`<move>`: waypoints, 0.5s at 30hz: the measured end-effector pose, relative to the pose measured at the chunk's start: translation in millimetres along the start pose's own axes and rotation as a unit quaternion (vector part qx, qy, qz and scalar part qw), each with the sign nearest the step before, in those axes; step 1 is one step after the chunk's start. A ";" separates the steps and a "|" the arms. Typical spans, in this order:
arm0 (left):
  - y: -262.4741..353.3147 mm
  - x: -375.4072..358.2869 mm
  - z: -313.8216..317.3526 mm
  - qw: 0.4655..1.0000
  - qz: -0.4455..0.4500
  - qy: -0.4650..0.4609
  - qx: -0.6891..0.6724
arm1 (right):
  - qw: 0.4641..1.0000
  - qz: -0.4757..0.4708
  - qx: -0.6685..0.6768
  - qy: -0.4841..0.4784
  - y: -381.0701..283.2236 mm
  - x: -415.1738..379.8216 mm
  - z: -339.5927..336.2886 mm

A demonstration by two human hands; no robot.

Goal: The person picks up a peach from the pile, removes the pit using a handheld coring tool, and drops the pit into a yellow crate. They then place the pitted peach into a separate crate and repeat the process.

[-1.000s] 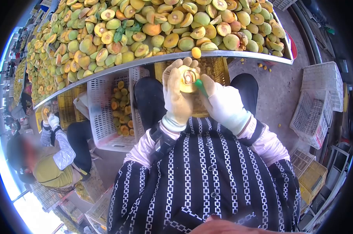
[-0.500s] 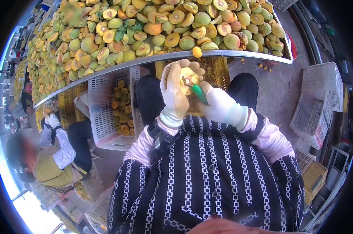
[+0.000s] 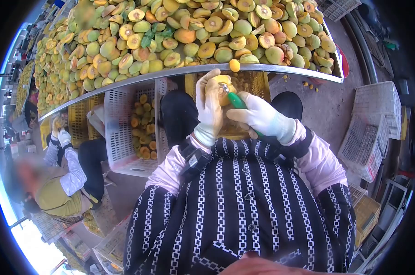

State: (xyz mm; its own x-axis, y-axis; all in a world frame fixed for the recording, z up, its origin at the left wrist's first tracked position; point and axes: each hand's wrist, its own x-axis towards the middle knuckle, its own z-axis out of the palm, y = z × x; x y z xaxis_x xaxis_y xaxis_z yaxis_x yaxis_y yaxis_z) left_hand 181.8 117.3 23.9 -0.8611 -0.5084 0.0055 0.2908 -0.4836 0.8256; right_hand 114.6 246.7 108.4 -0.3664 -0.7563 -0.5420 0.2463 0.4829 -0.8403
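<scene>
My gloved left hand (image 3: 209,109) is closed around a yellow peach half (image 3: 220,95), with its cut side turned toward my right hand. My gloved right hand (image 3: 264,117) grips a green-handled pitting tool (image 3: 236,101). The tool's metal end touches the cut face of the peach, near its middle. Beyond my hands, halved peaches (image 3: 207,25) lie heaped on a metal-edged table (image 3: 161,73). A small yellow-orange piece (image 3: 235,65) sits on the table's edge. Below my hands stands a yellow crate (image 3: 261,87), partly hidden by them.
To my left, a white crate (image 3: 118,133) holds peach halves (image 3: 144,123). Farther left a seated co-worker (image 3: 60,183) holds something at the table. White crates (image 3: 361,142) are stacked at the right, and fruit bits lie on the floor (image 3: 320,98).
The green handle now shows more fully and lies across the peach at a changed angle. My left fingers have straightened somewhat, and the view has shifted slightly.
</scene>
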 end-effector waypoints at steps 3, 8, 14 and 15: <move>-2.5 -0.7 -0.4 0.999 0.039 0.006 0.009 | 0.989 0.016 0.128 -0.071 -2.0 2.3 -0.8; -18.9 7.0 -12.2 0.980 0.138 0.045 0.138 | 0.989 -0.107 -0.088 0.055 17.3 17.0 12.3; 5.8 18.0 7.0 0.995 0.089 0.046 0.015 | 0.975 -0.088 -0.174 0.107 -6.3 9.7 17.2; 11.0 18.1 9.4 0.994 0.096 0.045 0.014 | 0.982 -0.091 -0.143 0.090 -9.3 8.7 18.1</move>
State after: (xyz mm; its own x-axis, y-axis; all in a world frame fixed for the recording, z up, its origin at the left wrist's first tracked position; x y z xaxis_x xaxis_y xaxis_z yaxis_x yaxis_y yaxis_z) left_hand 165.5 109.5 38.4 -0.7497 -0.6516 0.1156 0.4333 -0.3513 0.8300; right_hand 125.4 227.6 111.6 -0.5393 -0.7638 -0.3546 -0.0893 0.4706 -0.8778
